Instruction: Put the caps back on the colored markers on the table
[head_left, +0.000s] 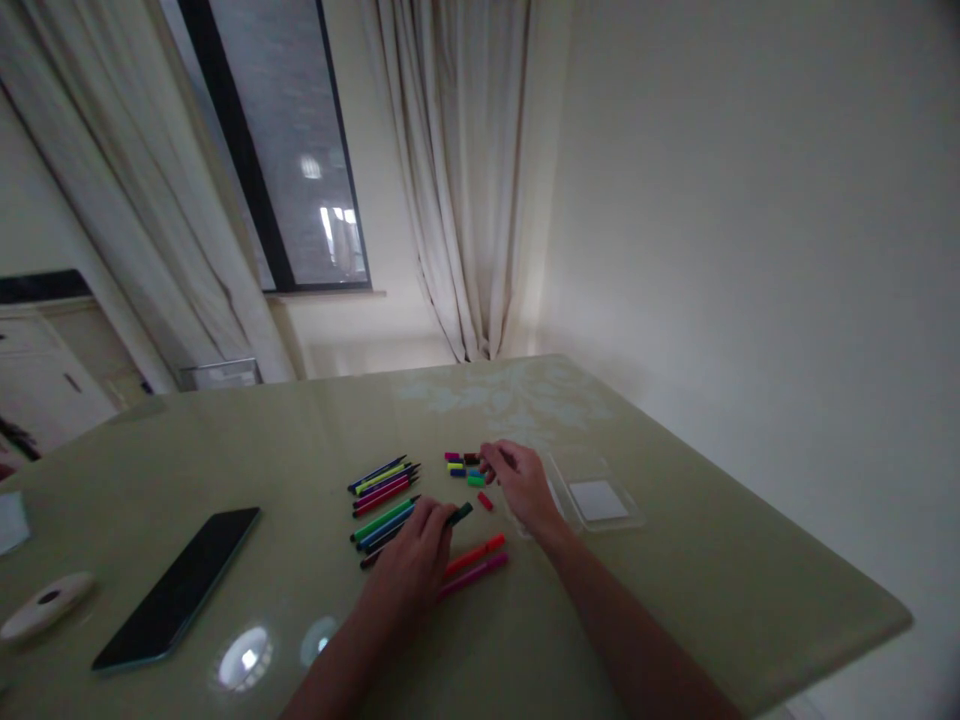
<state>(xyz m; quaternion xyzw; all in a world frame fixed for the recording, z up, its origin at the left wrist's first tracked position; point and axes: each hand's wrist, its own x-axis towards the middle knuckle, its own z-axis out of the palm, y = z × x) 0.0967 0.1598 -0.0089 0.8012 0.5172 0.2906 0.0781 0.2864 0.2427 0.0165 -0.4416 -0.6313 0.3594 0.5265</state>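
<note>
The marker (460, 514) in the left hand (420, 547) was dark green; the row (384, 519) left of it, green, blue, yellow and red. Caps (476, 482) beside the right hand (523, 485) were green, yellow and red. Beyond, the olive-green surface (300, 440) bore a pale leafy pattern.

Left hand (426, 535) curled, back upward; right hand (521, 485) farther forward, loosely bent; both forearms (615, 620) bare

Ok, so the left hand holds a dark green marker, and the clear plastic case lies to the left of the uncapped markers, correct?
Not quite: the clear plastic case lies to the right of the uncapped markers, as the head view shows. The left hand does hold a dark green marker.
</note>
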